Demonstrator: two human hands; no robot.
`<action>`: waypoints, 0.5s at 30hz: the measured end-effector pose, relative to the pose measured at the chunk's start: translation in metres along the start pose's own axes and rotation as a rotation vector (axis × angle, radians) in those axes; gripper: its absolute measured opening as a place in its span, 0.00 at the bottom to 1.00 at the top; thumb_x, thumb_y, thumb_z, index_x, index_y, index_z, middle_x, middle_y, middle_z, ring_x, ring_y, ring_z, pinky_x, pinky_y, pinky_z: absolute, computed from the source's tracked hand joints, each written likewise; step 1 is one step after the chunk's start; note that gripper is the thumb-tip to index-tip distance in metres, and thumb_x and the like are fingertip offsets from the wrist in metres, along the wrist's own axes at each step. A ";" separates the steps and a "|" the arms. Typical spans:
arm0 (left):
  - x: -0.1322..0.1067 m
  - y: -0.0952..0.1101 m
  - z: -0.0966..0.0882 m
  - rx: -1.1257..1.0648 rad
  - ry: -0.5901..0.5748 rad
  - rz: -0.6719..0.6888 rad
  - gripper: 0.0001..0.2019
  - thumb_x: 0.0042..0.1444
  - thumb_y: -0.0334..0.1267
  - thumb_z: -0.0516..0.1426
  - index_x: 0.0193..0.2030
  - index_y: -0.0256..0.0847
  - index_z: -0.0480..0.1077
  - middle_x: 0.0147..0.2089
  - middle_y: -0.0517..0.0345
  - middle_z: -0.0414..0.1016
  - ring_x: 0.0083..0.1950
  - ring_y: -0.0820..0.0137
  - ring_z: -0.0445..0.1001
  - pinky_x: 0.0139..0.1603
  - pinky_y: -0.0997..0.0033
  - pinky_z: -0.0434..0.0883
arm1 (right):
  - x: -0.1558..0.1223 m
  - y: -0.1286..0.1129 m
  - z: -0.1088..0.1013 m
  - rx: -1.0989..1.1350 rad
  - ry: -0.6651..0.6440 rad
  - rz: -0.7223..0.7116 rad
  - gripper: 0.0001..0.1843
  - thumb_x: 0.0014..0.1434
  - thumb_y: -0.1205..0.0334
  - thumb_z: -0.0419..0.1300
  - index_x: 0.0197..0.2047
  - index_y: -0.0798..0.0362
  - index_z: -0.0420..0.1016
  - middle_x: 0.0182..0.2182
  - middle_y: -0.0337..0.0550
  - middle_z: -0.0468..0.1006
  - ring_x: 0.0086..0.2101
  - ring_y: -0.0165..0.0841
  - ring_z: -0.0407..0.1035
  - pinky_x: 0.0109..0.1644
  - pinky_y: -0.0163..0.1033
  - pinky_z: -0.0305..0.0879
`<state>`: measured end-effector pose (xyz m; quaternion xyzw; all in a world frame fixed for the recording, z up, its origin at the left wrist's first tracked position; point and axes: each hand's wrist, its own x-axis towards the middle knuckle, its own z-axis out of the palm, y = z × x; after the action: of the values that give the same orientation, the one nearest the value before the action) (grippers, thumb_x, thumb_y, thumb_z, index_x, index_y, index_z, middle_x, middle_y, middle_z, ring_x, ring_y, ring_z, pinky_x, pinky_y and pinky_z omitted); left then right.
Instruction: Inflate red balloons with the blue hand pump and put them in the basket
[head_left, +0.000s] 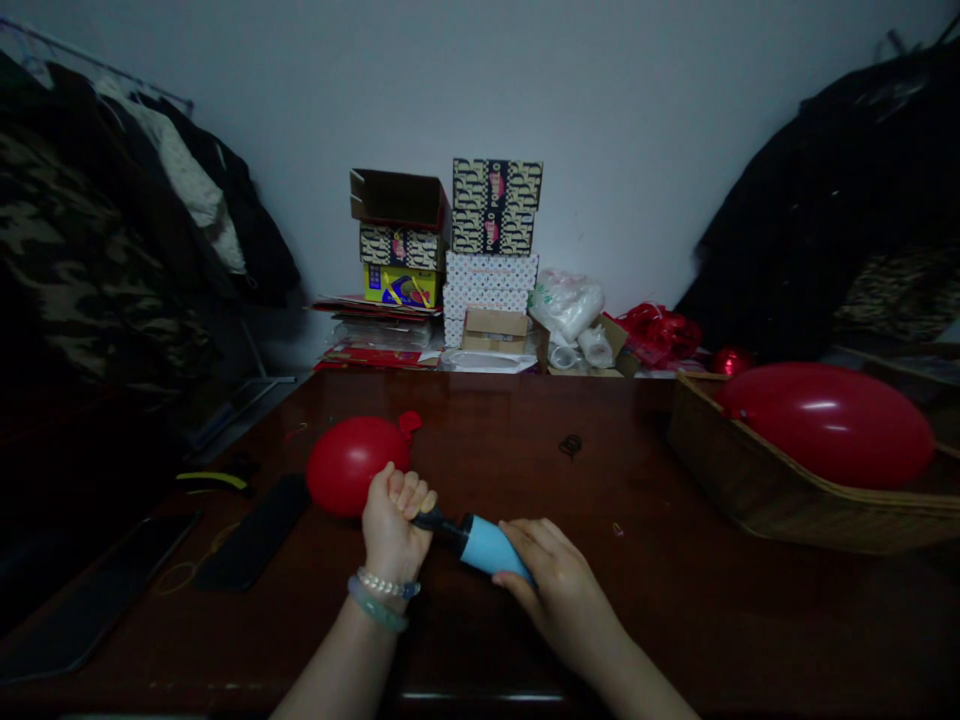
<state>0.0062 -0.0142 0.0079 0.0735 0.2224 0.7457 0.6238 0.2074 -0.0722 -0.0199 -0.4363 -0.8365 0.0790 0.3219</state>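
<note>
A blue hand balloon pump (493, 550) with a black end lies slantwise between my hands, above the table. My left hand (396, 520), with bracelets on its wrist, is closed around the pump's black end. Round the blue barrel are the fingers of my right hand (551, 575). A small inflated red balloon (352, 465) sits just behind my left hand, with a floppy red tip at its upper right. Whether my left hand touches this balloon I cannot tell.
On the brown table (495, 420), a wicker basket (750, 490) at right holds a large red balloon (832, 420). At left lie a dark phone-like slab (255, 535), a flat dark panel (97, 600) and a yellow-black tool (212, 481). Stacked boxes (491, 290) stand along the back.
</note>
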 end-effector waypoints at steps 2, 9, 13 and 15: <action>-0.003 -0.003 0.002 -0.011 0.004 -0.022 0.22 0.52 0.32 0.57 0.19 0.42 0.44 0.14 0.71 0.45 0.13 0.82 0.47 0.16 0.77 0.50 | 0.000 -0.003 0.001 0.011 0.011 -0.017 0.23 0.60 0.63 0.62 0.57 0.56 0.67 0.47 0.54 0.75 0.46 0.43 0.70 0.52 0.50 0.69; 0.013 0.027 -0.010 -0.038 -0.005 0.046 0.21 0.51 0.29 0.55 0.19 0.41 0.44 0.14 0.71 0.45 0.13 0.82 0.48 0.16 0.77 0.51 | 0.002 0.011 -0.010 0.023 -0.073 -0.024 0.23 0.62 0.58 0.60 0.59 0.53 0.66 0.49 0.52 0.74 0.46 0.42 0.69 0.52 0.50 0.69; 0.023 0.049 -0.015 -0.083 0.015 0.112 0.19 0.51 0.26 0.53 0.18 0.41 0.44 0.13 0.70 0.46 0.12 0.81 0.48 0.16 0.78 0.50 | 0.003 0.022 -0.023 0.016 -0.115 -0.005 0.24 0.62 0.57 0.60 0.60 0.50 0.66 0.50 0.50 0.75 0.47 0.41 0.69 0.53 0.50 0.68; 0.025 0.054 -0.016 -0.096 0.022 0.122 0.19 0.51 0.26 0.52 0.18 0.41 0.44 0.13 0.70 0.46 0.12 0.81 0.47 0.16 0.78 0.51 | 0.004 0.024 -0.028 -0.001 -0.114 0.007 0.23 0.62 0.58 0.60 0.59 0.49 0.67 0.50 0.49 0.75 0.48 0.41 0.69 0.54 0.49 0.67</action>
<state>-0.0538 -0.0009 0.0129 0.0487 0.1881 0.7928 0.5777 0.2395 -0.0588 -0.0064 -0.4342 -0.8521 0.1045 0.2730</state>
